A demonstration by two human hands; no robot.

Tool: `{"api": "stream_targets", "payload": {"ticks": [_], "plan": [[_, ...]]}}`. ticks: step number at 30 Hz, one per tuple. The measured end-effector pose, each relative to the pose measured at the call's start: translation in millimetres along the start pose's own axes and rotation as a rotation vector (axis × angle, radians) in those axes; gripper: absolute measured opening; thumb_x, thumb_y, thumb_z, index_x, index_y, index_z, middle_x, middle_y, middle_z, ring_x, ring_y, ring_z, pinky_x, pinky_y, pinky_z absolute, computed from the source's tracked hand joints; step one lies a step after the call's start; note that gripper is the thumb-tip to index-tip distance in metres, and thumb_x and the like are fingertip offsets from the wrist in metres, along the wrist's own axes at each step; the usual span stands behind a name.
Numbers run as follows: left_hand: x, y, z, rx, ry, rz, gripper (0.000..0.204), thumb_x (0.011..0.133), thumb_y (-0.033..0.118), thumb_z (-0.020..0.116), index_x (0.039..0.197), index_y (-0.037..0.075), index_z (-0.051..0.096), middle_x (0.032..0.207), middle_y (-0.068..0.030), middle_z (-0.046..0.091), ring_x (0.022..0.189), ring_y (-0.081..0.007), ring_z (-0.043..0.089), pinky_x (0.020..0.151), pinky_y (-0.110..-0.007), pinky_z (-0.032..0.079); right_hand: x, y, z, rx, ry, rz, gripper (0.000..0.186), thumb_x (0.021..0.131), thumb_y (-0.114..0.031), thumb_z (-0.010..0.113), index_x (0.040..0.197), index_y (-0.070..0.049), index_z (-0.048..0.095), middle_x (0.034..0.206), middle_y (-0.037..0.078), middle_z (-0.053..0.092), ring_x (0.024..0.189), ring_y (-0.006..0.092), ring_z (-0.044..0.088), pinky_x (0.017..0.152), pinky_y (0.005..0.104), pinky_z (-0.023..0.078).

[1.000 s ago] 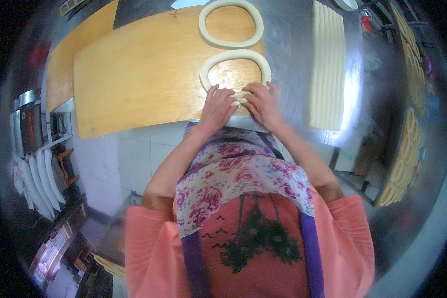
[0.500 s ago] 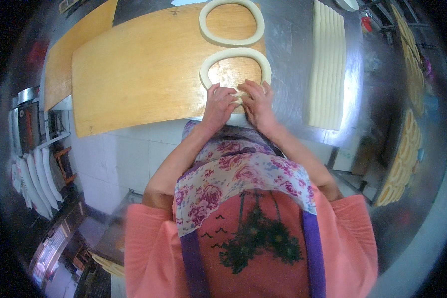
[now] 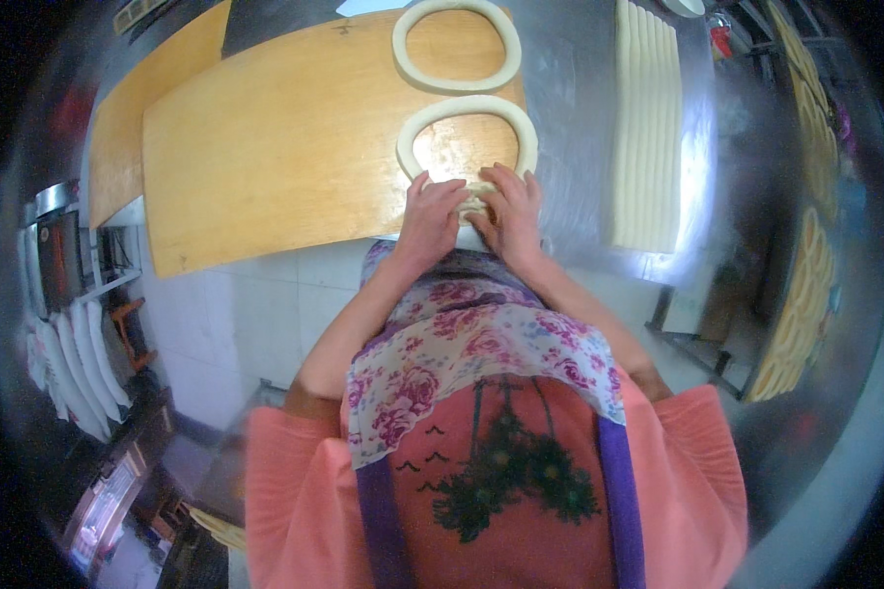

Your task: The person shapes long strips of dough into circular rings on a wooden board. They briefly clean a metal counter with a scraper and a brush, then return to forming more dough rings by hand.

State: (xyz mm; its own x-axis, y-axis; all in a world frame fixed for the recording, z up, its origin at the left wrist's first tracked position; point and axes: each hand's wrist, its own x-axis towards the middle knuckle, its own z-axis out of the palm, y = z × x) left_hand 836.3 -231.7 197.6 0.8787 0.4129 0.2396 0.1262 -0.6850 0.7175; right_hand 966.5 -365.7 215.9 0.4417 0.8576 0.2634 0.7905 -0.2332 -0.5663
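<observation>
A pale dough ring (image 3: 521, 133) lies on the right end of a wooden board (image 3: 275, 147), close to my body. Both hands are on its near side, side by side at the board's front edge. My left hand (image 3: 430, 221) has curled fingers closed on the dough from the left. From the right, my right hand (image 3: 509, 211) grips it with bent fingers. Between the hands a short bit of lumpy, pressed dough shows; my fingers cover the rest of that side. A second dough ring (image 3: 400, 54) lies just beyond, nearly touching the first.
Several straight dough strips (image 3: 646, 128) lie side by side on the metal table (image 3: 570, 147) to the right. Another wooden board (image 3: 157, 98) stands at the far left. At the far right, trays hold several shaped dough pieces (image 3: 801, 304). White cloths (image 3: 79, 358) hang at lower left.
My hands have shifted only slightly, and the fingertips sit a little wider apart. More of the pressed dough shows between them. Both rings lie where they were.
</observation>
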Motion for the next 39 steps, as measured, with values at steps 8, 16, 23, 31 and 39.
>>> {"api": "stream_targets", "payload": {"ticks": [8,16,23,31,39], "plan": [[-1.4,-0.1,-8.8,-0.056,0.049,-0.058,0.048,0.081,-0.008,0.053,0.127,0.002,0.06,0.116,-0.0182,0.068,0.114,-0.0311,0.062,0.118,-0.05,0.028,-0.9,11.0,17.1,0.025,0.126,-0.154,0.021,0.07,-0.011,0.08,0.087,-0.006,0.068,0.128,0.011,0.062,0.127,0.0311,0.055,0.109,0.055,0.031],[12.9,-5.2,-12.2,-0.118,-0.01,-0.043,0.05,0.082,-0.008,0.05,0.131,0.0,0.058,0.115,-0.0209,0.069,0.113,-0.0334,0.063,0.118,-0.05,0.031,-6.5,3.8,12.8,-0.006,0.105,-0.104,0.019,0.073,-0.013,0.079,0.091,-0.009,0.072,0.129,0.01,0.062,0.128,0.0297,0.055,0.109,0.0544,0.031],[40.4,-13.7,-9.4,-0.335,-0.257,-0.135,0.056,0.083,-0.008,0.049,0.138,-0.001,0.055,0.123,-0.0223,0.068,0.118,-0.0362,0.063,0.106,-0.041,0.046,-13.2,0.0,14.6,-0.051,0.106,-0.122,0.021,0.075,-0.015,0.078,0.096,-0.012,0.073,0.134,0.007,0.061,0.128,0.0272,0.055,0.107,0.0556,0.032],[55.6,-7.5,-17.3,-0.452,-0.397,-0.341,0.057,0.083,-0.008,0.053,0.14,-0.001,0.055,0.125,-0.0214,0.069,0.118,-0.0285,0.065,0.099,-0.036,0.05,-7.6,-2.5,-0.7,-0.015,0.093,-0.066,0.017,0.076,-0.016,0.078,0.092,-0.012,0.073,0.133,0.007,0.061,0.128,0.0267,0.055,0.107,0.0541,0.033],[65.5,4.2,-12.1,-0.266,-0.388,-0.234,0.048,0.082,0.005,0.069,0.129,0.0,0.064,0.113,-0.021,0.072,0.105,-0.0297,0.071,0.09,-0.037,0.054,-14.4,12.2,1.1,-0.049,0.086,-0.088,0.022,0.075,-0.014,0.079,0.096,-0.012,0.073,0.133,0.008,0.06,0.127,0.0275,0.055,0.106,0.0537,0.034]]}}
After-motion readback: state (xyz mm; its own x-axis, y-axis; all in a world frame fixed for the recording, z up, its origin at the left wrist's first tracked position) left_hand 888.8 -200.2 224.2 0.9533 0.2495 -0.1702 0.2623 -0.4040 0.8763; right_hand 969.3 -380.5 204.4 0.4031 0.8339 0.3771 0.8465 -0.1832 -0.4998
